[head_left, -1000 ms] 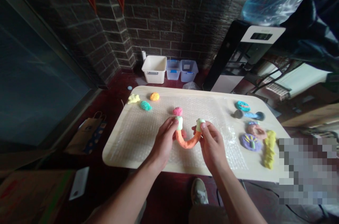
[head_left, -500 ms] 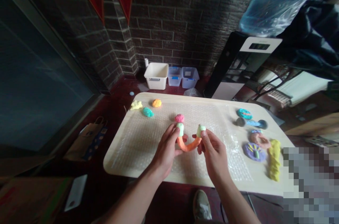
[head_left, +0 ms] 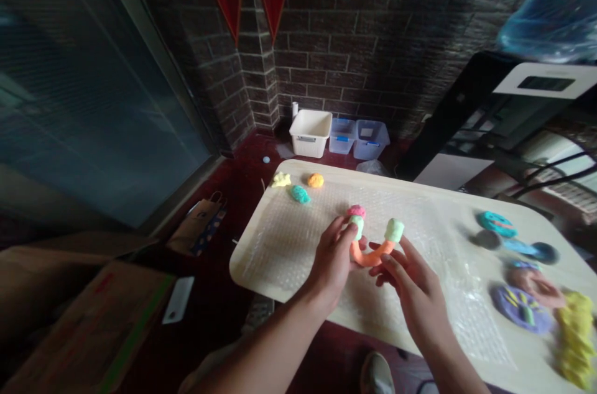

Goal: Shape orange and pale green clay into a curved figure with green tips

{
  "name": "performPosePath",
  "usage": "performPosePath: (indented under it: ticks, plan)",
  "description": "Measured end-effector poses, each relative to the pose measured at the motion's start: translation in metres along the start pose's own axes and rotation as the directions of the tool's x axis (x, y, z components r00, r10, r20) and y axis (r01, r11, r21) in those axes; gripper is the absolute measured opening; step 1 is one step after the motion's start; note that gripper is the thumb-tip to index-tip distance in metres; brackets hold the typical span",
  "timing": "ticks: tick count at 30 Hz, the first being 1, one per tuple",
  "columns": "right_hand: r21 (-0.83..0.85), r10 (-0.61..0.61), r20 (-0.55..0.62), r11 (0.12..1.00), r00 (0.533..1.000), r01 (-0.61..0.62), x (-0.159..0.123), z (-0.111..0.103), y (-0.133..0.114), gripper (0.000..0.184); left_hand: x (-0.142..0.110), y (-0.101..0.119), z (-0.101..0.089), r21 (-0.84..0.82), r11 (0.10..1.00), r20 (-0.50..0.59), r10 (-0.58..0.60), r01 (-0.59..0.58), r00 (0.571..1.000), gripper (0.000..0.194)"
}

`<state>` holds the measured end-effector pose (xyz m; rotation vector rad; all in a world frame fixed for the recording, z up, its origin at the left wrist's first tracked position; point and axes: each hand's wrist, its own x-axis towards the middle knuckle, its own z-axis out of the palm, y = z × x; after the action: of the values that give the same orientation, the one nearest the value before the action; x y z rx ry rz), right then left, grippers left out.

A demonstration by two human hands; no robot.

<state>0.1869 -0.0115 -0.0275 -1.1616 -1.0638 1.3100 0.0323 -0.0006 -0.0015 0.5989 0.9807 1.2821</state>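
Observation:
Above the table I hold a U-shaped clay piece, orange with pale green ends, like a horseshoe magnet. My left hand pinches its left arm near the green end. My right hand is closed loosely at the right arm, thumb against the orange part and the right green end free above it. Just behind the left end lies a pink clay lump, partly hidden. Beneath my hands, bubble wrap is spread over the table.
At the far left lie yellow, teal and orange clay lumps. To the right are a clay dumbbell, a purple disc, a brown ring and a yellow strip. Storage bins stand behind the table.
My view has turned left, so the scene sits further right. My right thumb has moved from the right green end down to the orange part; my left hand keeps its grip.

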Motion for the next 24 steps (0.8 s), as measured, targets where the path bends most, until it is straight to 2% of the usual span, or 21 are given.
performPosePath:
  ticks: [4, 10, 13, 16, 19, 21, 24]
  plan:
    - [0.028, -0.022, 0.016, 0.999, 1.0, 0.022, 0.0, 0.006, 0.001, 0.072, 0.001, 0.002, 0.0, 0.003, 1.0, -0.041, 0.019, -0.019, 0.999, 0.032]
    - [0.025, 0.028, 0.045, 0.999, 0.999, -0.03, 0.006, 0.001, 0.012, 0.046, -0.001, 0.007, 0.002, 0.018, 1.0, -0.031, 0.01, -0.01, 0.999, 0.035]
    - [0.015, 0.073, 0.059, 0.997, 0.996, -0.074, 0.007, -0.003, 0.017, 0.045, -0.002, 0.008, 0.003, 0.035, 0.999, -0.031, 0.007, -0.006, 1.0, 0.038]
    - [0.014, 0.07, 0.057, 0.997, 0.996, -0.07, 0.007, -0.003, 0.016, 0.044, -0.001, 0.006, 0.002, 0.051, 0.999, -0.019, -0.015, 0.016, 1.0, 0.043]
    - [0.073, 0.062, 0.018, 0.995, 0.998, -0.063, 0.006, 0.0, 0.01, 0.037, 0.001, 0.002, 0.001, -0.024, 0.998, 0.022, -0.054, 0.055, 0.998, 0.049]
    - [0.177, 0.09, -0.031, 0.981, 0.995, -0.083, 0.006, 0.002, 0.006, 0.034, 0.001, -0.002, 0.001, -0.12, 0.99, 0.055, -0.07, 0.076, 0.996, 0.045]
    - [0.298, 0.128, -0.049, 0.949, 0.991, -0.107, 0.005, 0.003, -0.001, 0.028, 0.0, -0.005, 0.003, -0.204, 0.975, 0.101, -0.072, 0.091, 0.992, 0.021]
